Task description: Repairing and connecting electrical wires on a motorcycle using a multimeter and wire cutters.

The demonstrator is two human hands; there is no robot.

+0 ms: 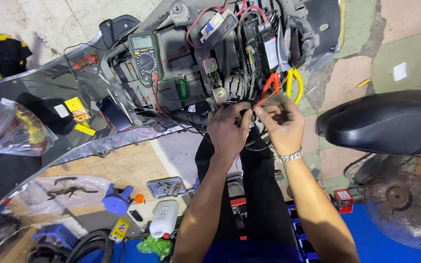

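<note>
Basically, the thin wires [249, 108] sat pinched between the fingers of your left hand [227, 129] and right hand [281, 127], just below the scooter's open wiring bay [230, 53]. They looked light, limp and easy to kink, so holding them by the insulation near the ends seemed safest. A multimeter [144, 54] lay left; red-and-yellow pliers [283, 80] above. Tiled floor [405, 53], cluttered; fan [405, 199] right.

At twelve o'clock, pliers [288, 80] show red and yellow handles. A green-cased multimeter [145, 54] sits at eleven, trailing a red lead [156, 97]. At three, the seat [383, 122] is black.
</note>
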